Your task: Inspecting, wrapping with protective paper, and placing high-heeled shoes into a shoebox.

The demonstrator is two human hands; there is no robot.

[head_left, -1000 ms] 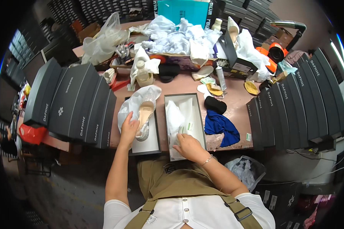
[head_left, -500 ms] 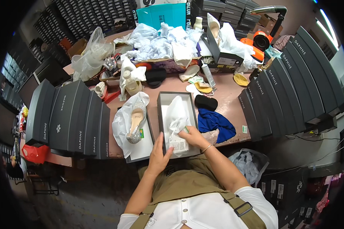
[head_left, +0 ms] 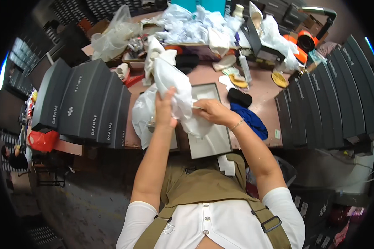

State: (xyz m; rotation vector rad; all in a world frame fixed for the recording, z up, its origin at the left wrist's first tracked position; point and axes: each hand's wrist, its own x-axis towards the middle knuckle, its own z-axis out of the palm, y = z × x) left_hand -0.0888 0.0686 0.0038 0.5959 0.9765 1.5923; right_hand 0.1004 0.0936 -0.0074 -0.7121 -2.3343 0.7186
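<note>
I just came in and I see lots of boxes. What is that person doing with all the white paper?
A person at a reddish table lifts a bundle of white tissue paper with both hands. The left hand grips it from the side, and the right hand pulls at a fold. Below the hands lies an open grey shoe box. Rows of dark boxes stand on both sides, and a blue cloth lies beside the open box.
</note>
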